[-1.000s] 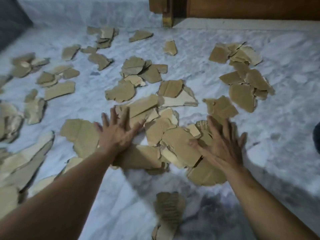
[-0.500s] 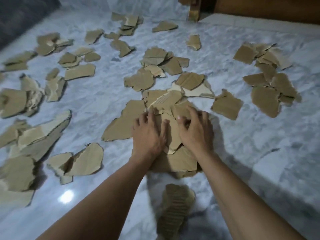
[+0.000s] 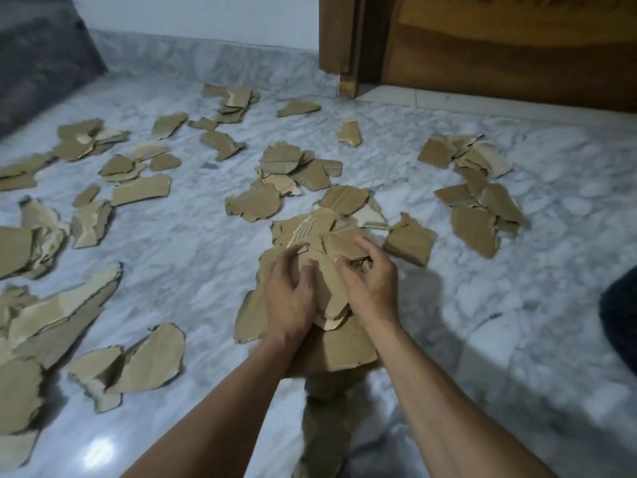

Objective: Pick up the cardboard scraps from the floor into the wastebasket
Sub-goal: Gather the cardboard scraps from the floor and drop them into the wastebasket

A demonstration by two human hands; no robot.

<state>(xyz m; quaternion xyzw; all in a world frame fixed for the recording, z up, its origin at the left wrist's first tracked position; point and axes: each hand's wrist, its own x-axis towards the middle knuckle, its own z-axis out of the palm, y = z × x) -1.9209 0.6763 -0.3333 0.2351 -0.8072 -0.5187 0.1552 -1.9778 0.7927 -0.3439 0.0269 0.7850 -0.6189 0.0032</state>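
The left hand [image 3: 289,298] grips the nine o'clock side of a pile of cardboard scraps [image 3: 331,243] on the floor [image 3: 193,243], fingers curled; the right hand [image 3: 372,284] grips its three o'clock side. Loose scraps [image 3: 255,205] lie from eight to two o'clock.

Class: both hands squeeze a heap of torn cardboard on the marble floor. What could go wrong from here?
1. The loose stack of torn brown cardboard scraps is gripped only from its sides by the left hand and right hand; when lifted, lower pieces may slip out.
2. The ridged top scrap lies beyond the fingers and could slide off.
3. No wastebasket is in view, so carrying may scatter more.
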